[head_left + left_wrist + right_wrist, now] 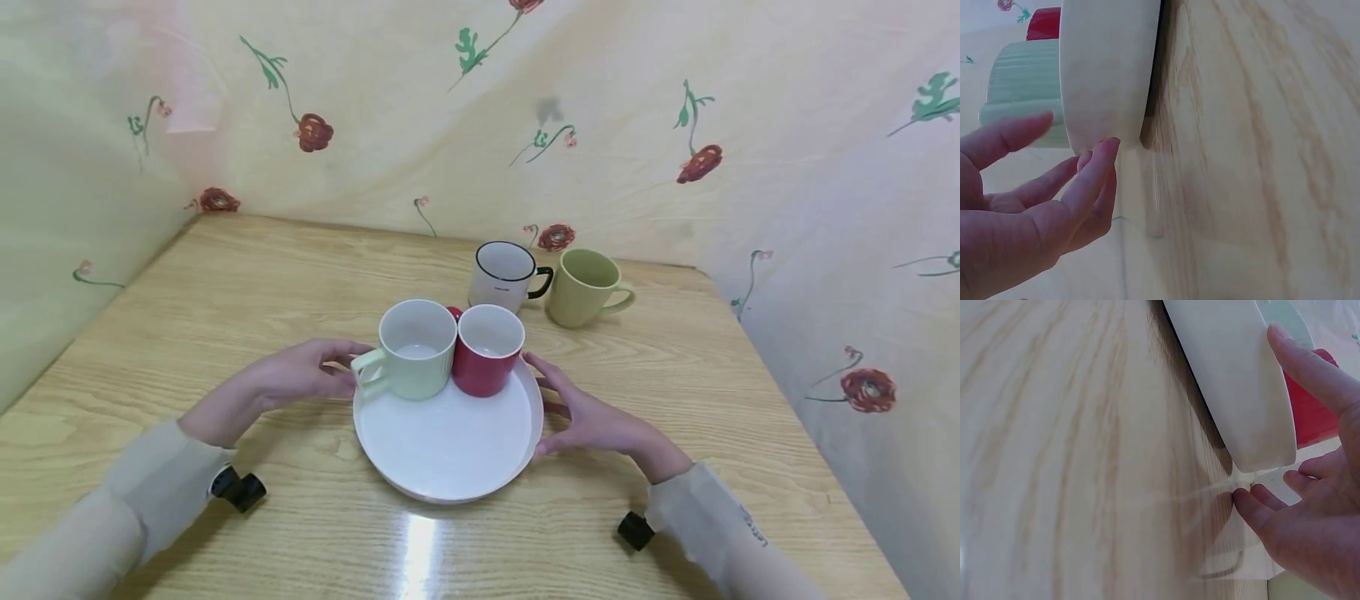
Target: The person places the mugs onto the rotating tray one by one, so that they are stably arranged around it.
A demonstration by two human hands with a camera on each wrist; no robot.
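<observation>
A round white tray (450,446) with a raised side rests on the wooden table. Toward its back stand a pale green mug (417,358) and a red mug (483,367), both upright and side by side. At the tray's left edge is my left hand (306,371), fingertips right at the side wall and thumb near the pale green mug's handle. My right hand (600,423) is spread at the opposite edge. In the right wrist view its thumb (1300,359) lies at the rim, with the other fingers loosely bent below. Neither hand curls round the tray.
Behind the tray stand a white enamel-style mug (501,279) with a black rim and handle, and an olive-yellow mug (585,289). A flower-patterned cloth (390,108) hangs along the table's back and sides.
</observation>
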